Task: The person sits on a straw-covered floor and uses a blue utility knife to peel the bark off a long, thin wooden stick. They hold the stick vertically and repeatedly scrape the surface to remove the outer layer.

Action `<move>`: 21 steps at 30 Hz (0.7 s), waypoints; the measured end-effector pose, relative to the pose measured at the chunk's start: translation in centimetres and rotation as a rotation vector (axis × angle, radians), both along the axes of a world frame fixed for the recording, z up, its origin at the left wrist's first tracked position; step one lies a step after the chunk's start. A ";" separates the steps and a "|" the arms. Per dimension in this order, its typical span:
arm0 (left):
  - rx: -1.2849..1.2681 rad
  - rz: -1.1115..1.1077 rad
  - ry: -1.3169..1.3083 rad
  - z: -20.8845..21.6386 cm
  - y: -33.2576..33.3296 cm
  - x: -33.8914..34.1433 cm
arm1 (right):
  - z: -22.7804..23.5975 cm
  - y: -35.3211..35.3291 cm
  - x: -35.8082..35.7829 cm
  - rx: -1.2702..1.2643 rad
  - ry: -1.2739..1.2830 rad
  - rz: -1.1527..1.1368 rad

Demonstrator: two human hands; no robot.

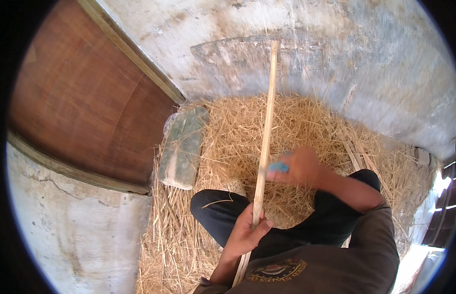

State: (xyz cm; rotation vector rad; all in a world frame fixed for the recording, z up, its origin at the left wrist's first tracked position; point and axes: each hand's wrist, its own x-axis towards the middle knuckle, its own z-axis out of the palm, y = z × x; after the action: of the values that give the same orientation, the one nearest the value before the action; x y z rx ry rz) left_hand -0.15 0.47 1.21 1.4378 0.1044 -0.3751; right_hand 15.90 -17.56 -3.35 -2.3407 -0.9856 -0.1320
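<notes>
A long, pale wooden stick (pixel 268 122) runs from my lap up toward the wall, tilted slightly right at its far end. My left hand (pixel 245 230) is closed around its lower part, in front of my left knee. Beside the stick's middle, my right hand (pixel 304 166) is closed on a small blue tool (pixel 278 167), right at the stick's edge. Motion blurs that hand, so the tool's kind and whether it touches the wood cannot be made out.
Straw shavings (pixel 228 127) cover the ground around my folded legs (pixel 213 213). A greenish slab (pixel 183 142) lies at left, near a brown door panel (pixel 95 93). Thin wooden strips (pixel 354 154) lie at right; a weathered wall (pixel 360 63) rises ahead.
</notes>
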 end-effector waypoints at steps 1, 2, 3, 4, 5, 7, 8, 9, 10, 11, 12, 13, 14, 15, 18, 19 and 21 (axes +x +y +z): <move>-0.013 0.006 0.018 0.3 0.0 0.0 | -0.1 0.4 -1.2 -0.015 -0.010 0.096; -0.026 0.011 0.036 0.5 0.0 0.0 | 0.2 0.3 -1.0 0.001 -0.030 0.089; -0.060 -0.002 0.025 0.3 0.1 -0.1 | 0.5 0.3 -0.7 0.018 -0.043 0.081; -0.095 -0.015 0.013 -0.1 0.2 -0.1 | 0.6 0.2 -0.4 0.034 -0.056 0.073; -0.130 -0.029 0.001 -0.4 0.4 -0.2 | 0.6 0.1 -0.2 0.021 -0.084 0.082; -0.190 -0.039 0.034 -0.7 0.7 -0.2 | 0.5 -0.5 1.2 -0.011 -0.161 0.099; -0.220 -0.045 0.051 -0.8 0.7 -0.3 | -0.3 -0.5 2.1 0.002 -0.169 -0.051; -0.221 -0.054 0.050 -1.0 0.6 -0.8 | -2.0 -0.2 3.3 0.022 -0.174 -0.200; -0.224 -0.064 0.050 -1.1 0.3 -1.6 | -2.8 -0.3 4.4 0.038 -0.177 -0.349; -0.223 -0.075 0.059 -1.0 0.2 -2.3 | -1.1 -2.0 7.8 -0.020 0.001 -0.444; -0.245 -0.102 0.153 -0.7 -0.3 -2.4 | 0.8 -3.8 10.8 -0.083 0.171 -0.538; -0.225 -0.089 0.152 -0.8 -0.1 -2.7 | 0.3 -3.7 10.3 -0.095 0.133 -0.492; -0.204 -0.076 0.149 -1.0 0.0 -3.3 | -0.8 -3.2 9.1 -0.106 0.094 -0.445; -0.195 -0.058 0.146 -1.3 0.0 -3.5 | -1.5 -2.7 7.3 -0.130 0.052 -0.392; -0.727 0.014 0.187 -1.6 0.7 -2.6 | 0.0 0.5 -0.3 0.067 -0.049 0.133; -0.837 0.020 0.236 -1.3 0.7 -2.7 | 0.4 0.3 -0.4 0.060 -0.075 0.084; -0.869 0.004 0.276 -0.6 0.4 -2.8 | 1.1 -0.5 1.0 0.037 -0.134 -0.016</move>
State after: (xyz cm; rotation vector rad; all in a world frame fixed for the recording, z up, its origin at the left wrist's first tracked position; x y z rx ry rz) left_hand -2.92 0.87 0.58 0.5244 0.1441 -0.5304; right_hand 16.90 -18.02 -2.21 -2.3307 -1.0197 -0.3139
